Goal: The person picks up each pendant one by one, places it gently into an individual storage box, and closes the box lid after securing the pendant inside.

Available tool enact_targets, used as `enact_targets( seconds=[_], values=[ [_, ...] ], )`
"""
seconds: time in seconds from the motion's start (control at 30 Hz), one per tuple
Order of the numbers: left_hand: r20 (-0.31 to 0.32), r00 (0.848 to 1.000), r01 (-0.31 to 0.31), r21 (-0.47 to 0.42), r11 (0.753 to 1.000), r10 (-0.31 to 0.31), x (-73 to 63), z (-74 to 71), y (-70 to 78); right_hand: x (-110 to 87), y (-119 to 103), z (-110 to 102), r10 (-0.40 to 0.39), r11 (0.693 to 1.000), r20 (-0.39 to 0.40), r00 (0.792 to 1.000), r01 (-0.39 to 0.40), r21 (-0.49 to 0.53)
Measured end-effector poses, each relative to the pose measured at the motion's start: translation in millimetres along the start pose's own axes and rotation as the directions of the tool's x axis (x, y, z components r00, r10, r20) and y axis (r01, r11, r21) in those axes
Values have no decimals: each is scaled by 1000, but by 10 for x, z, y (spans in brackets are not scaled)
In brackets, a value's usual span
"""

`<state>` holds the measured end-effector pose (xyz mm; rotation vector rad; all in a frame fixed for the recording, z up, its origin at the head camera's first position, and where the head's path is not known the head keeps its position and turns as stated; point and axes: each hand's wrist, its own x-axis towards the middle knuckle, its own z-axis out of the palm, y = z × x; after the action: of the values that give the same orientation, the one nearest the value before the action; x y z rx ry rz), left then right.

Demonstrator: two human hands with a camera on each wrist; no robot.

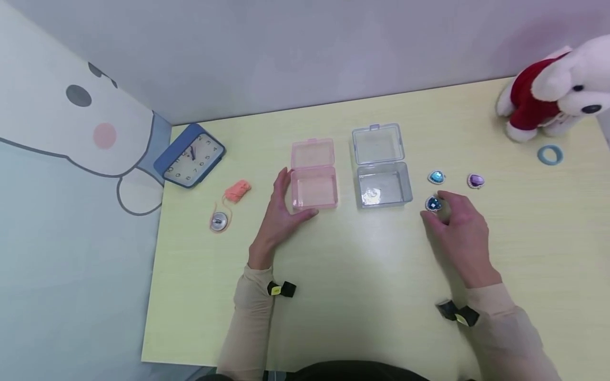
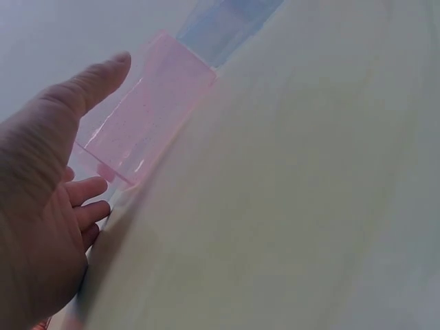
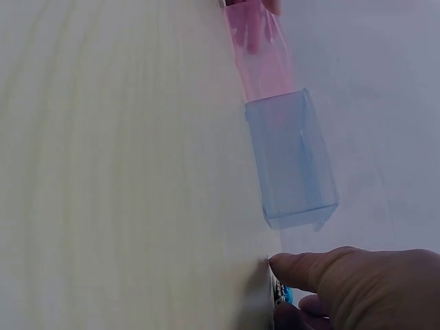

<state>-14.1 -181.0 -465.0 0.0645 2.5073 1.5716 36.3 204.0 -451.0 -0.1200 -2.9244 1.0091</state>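
My left hand [image 1: 278, 217] rests beside the pink clear plastic box [image 1: 314, 188], thumb along its front edge and fingertips at its left side. In the left wrist view the thumb [image 2: 96, 82] is stretched out and the other fingers are loosely bent. My right hand [image 1: 459, 233] pinches a dark blue heart-shaped gem [image 1: 433, 204] between thumb and fingers, low over the table. The right wrist view shows that gem [image 3: 278, 292] partly hidden by the fingers. Just beyond it lie a light blue heart gem [image 1: 436, 177] and a purple one [image 1: 475, 181].
Between the hands stands a clear bluish box [image 1: 385, 185], lid open. The pink box's lid [image 1: 312, 154] is open too. Left are a blue clock [image 1: 193, 159], coral yarn [image 1: 237, 191] and a round metal piece [image 1: 219, 221]. A plush dog [image 1: 534, 98] and blue ring [image 1: 550, 155] sit at right.
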Motion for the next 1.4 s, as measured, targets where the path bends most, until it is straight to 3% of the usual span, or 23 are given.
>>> enact_targets(
  seconds=[0.87,1.4],
  values=[
    [-10,1000,22,14,1000,-22,6,10,22,29,-60,17,12,999,-21,1000,-13,-41],
    [-5,1000,12,21,1000,-12,11,13,9,70,-39,51,-59,998,-92,994,55,-43]
  ],
)
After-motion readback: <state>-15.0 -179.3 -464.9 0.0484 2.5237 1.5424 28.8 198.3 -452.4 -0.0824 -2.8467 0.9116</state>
